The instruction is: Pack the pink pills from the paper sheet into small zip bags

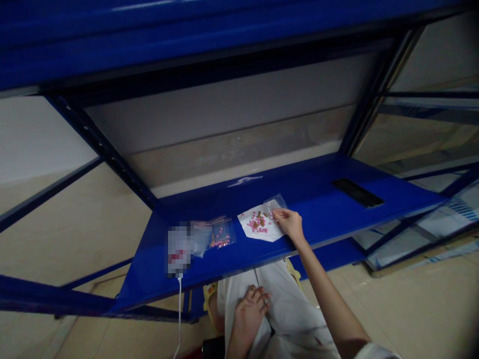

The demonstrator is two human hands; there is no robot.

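My right hand (289, 223) reaches onto a blue metal shelf (314, 207), its fingers pinched at the edge of a small clear plastic bag (275, 203). That bag lies on the corner of a white paper sheet (264, 232) holding a scatter of pink and brown beads or pills (257, 223). Further left lie a clear bag with pink beads (220, 235), another clear bag (201, 238) and a pixelated packet (178, 249). My left hand (249, 316) rests on my white-clothed thigh, away from the shelf and holding nothing.
A black phone (358, 193) lies on the shelf's right side. A white cord (179, 309) hangs from the pixelated packet past the shelf's front edge. A blue shelf beam (187, 35) runs overhead, and dark frame uprights stand at both sides.
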